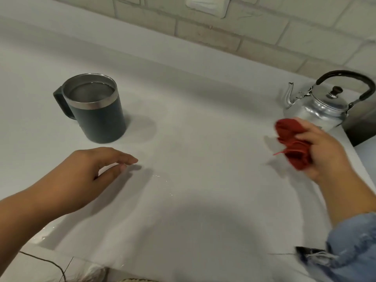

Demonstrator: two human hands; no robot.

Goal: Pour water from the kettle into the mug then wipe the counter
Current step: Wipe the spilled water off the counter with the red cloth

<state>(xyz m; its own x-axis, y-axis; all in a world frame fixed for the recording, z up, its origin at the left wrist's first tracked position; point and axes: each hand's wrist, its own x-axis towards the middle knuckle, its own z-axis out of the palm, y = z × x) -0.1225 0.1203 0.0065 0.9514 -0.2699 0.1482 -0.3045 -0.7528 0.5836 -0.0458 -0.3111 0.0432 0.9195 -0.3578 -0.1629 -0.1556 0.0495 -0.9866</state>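
Observation:
A dark blue mug (97, 110) with a steel rim stands upright at the left of the white counter (193, 110), its handle pointing left; water shows inside. A shiny metal kettle (323, 102) with a black handle sits at the far right, spout facing left. My right hand (323, 151) is just in front of the kettle, shut on a bunched red cloth (291, 143) held slightly above the counter. My left hand (89, 176) hovers low in front of the mug, fingers loosely apart, holding nothing. A few small water drops (162, 180) glisten on the counter between my hands.
A brick-tiled wall (223, 33) runs along the back of the counter, with a white socket plate (207, 5) near the top. The counter's right edge (354, 151) drops off just past the kettle. A thin dark cord (50, 263) lies below the front edge.

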